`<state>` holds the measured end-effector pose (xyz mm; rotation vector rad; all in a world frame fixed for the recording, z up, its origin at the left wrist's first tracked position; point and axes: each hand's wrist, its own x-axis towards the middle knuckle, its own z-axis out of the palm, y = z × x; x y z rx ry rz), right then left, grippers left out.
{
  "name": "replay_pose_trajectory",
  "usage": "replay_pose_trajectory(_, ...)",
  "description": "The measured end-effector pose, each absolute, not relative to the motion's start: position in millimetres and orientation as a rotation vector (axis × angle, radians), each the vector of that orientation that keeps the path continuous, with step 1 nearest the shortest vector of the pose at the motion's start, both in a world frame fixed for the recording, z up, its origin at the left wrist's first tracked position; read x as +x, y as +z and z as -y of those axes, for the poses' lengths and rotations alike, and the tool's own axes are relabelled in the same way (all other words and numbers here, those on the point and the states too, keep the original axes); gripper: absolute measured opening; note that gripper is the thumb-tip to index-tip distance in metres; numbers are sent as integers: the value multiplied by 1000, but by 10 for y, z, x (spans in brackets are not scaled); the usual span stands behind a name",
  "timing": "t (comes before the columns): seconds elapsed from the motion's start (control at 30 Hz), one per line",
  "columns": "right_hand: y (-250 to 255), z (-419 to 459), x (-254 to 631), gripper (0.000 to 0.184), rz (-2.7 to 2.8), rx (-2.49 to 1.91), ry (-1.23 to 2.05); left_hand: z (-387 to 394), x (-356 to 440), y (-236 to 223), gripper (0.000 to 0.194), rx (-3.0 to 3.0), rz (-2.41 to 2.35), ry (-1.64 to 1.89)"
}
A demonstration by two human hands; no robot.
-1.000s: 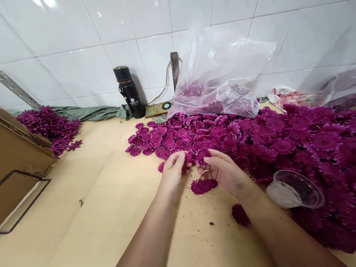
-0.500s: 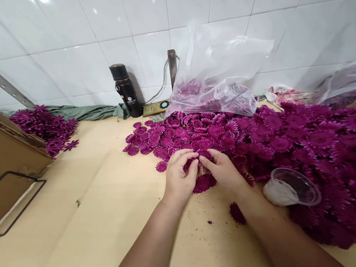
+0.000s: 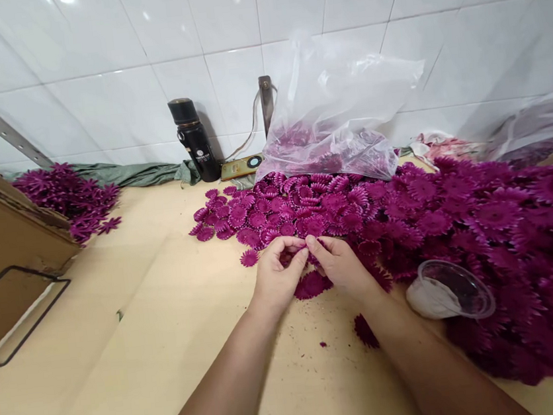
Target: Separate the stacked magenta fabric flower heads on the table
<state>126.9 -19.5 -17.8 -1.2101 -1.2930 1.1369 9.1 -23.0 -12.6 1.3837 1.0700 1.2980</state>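
Observation:
My left hand (image 3: 278, 275) and my right hand (image 3: 341, 263) meet fingertip to fingertip at the near edge of a big pile of purple fabric flower heads (image 3: 433, 223). Both hands are pinched together on a purple flower piece held between them; most of it is hidden by the fingers. Just below the hands a loose purple flower (image 3: 310, 285) lies flat on the tan table (image 3: 170, 326). Another flower (image 3: 364, 331) lies beside my right forearm.
A clear plastic cup (image 3: 453, 288) lies tipped by my right wrist. A clear bag of flowers (image 3: 341, 120), a black flask (image 3: 192, 140) and a phone (image 3: 242, 166) stand along the tiled wall. A smaller purple heap (image 3: 68, 198) and a cardboard box (image 3: 6, 251) are at left.
My hands have drawn closer together, from apart at the pile's edge to fingertips meeting. The view has shifted slightly to the right.

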Motion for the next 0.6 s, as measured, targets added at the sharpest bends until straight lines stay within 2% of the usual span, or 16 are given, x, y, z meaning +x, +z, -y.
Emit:
replay_pose_trajectory(0.13,-128,227,1241,43,1371,-1153,1190,217,64,-108,2,1375,-1102,1403)
replay_pose_trajectory(0.33,-85,290,1195,21,1562,-1034,1293,191,50,-96,10,857,-1026,1450)
replay_pose_trajectory(0.6,-92,291,1164,15,1709,-1059,1132,161,134,-73,12,590,-989,1512)
